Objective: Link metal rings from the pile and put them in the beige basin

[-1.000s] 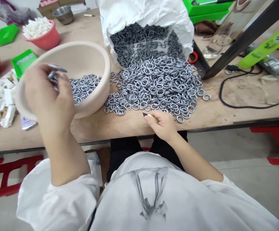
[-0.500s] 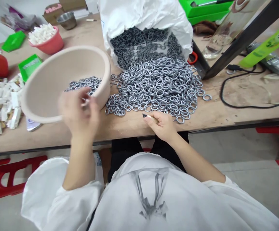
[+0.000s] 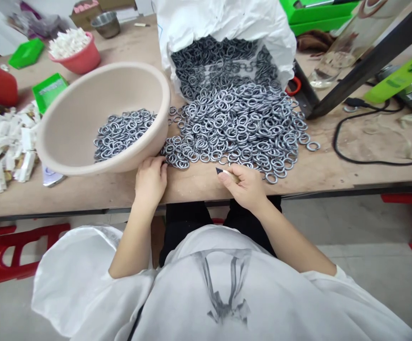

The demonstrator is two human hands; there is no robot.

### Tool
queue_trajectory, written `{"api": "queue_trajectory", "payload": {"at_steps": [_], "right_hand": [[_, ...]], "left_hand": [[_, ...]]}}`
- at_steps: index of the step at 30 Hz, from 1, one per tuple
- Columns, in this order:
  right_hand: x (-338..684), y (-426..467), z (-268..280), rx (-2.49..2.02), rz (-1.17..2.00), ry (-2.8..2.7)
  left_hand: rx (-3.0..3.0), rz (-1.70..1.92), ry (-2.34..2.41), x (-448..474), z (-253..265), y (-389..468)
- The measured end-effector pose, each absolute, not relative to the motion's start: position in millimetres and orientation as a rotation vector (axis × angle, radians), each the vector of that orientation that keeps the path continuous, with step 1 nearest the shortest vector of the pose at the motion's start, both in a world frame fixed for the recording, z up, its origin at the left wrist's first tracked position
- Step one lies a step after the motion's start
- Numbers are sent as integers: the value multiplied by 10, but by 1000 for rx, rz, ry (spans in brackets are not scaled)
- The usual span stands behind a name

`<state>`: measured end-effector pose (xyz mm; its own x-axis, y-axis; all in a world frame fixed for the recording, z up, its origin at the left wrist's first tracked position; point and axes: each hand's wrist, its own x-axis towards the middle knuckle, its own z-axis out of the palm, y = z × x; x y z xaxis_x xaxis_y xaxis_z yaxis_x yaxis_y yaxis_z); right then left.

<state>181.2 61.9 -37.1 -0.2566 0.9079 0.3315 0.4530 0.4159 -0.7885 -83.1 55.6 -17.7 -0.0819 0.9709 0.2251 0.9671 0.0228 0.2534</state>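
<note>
My left hand (image 3: 151,181) rests on the table just below the rim of a large beige basin (image 3: 67,166), at the left edge of a heap of grey metal rings (image 3: 241,123). Its fingers are curled, and whatever they may hold is hidden. Inside the basin lies a smaller pile of similar rings (image 3: 122,135). In front of the heap, my right hand (image 3: 247,187) is closed around a small pale-handled tool (image 3: 220,171) whose black pointed tip sticks out to the left. The heap spills from a white sack (image 3: 227,19) lying on its side.
White blocky parts (image 3: 3,142) cover the table at left. Behind them stand green trays (image 3: 49,91) and a red bowl (image 3: 85,59) of white pieces. A dark metal bar (image 3: 365,61), a glass jar (image 3: 341,52) and a black cable (image 3: 337,147) occupy the right.
My left hand has moved from over the basin down and right to the table at the heap's edge. My right hand keeps its grip on the tool. The view has shifted slightly.
</note>
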Motion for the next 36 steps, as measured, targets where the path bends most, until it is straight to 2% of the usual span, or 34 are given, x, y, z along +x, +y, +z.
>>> {"api": "queue_trajectory", "payload": {"at_steps": [5, 8, 10, 12, 15, 18, 27, 33, 36], "right_hand": [[1813, 623, -370, -1177, 708, -1881], [1795, 608, -355, -1155, 705, -1866], [1757, 583, -324, -1127, 706, -1843], [1695, 550, -274, -1074, 739, -1815], [1581, 505, -191, -939, 866, -1789], [1500, 484, -139, -874, 985, -1768], [1485, 472, -43, -938, 1313, -1681], [1455, 448, -74, -913, 1021, -1827], [1450, 468, -100, -853, 1010, -1856]], "left_hand": [[2070, 640, 2192, -830, -242, 521], [1927, 1014, 2061, -756, -239, 428], [1661, 1325, 1877, -633, -202, 334], [1282, 1488, 1584, -470, -142, 239], [798, 1405, 1193, -241, -54, 137], [543, 1275, 998, -115, -18, 94], [661, 1057, 970, -81, -100, 73], [737, 1028, 995, -110, -196, 68], [721, 1037, 977, -88, -177, 46]]}}
